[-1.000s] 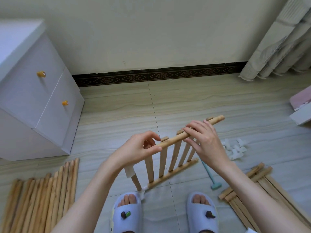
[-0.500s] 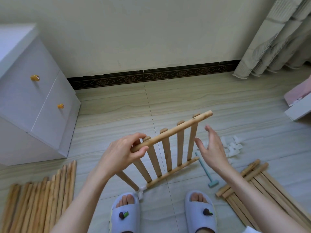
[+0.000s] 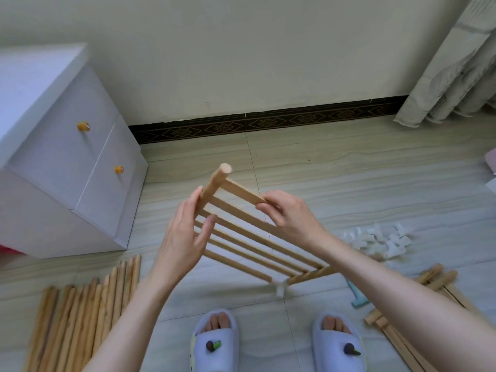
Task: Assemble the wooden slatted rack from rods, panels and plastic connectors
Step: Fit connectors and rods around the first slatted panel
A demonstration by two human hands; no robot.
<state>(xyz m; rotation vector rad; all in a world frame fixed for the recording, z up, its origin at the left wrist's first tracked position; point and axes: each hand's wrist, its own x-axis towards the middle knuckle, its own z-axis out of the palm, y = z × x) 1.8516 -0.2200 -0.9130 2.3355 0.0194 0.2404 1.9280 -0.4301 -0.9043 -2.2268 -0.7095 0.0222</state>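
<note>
Two hands [image 3: 236, 226] holding slatted panel [image 3: 249, 232], loose rods [image 3: 88, 312] on floor [image 3: 335, 178]

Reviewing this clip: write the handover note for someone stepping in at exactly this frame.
Left hand: open, straight fingers against the slatted panel by its upper rod.
Right hand: pinching the top slat's edge.
The panel is held tilted in the air; a white connector, blurred, sits at its low corner.
Loose rods lie on the floor at left, more slatted panels at right, spare connectors in a pile beyond them, a small blue mallet nearby.
Done: one panel with both rods fitted.
Left: other connectors, upright rods, remaining panels.
</note>
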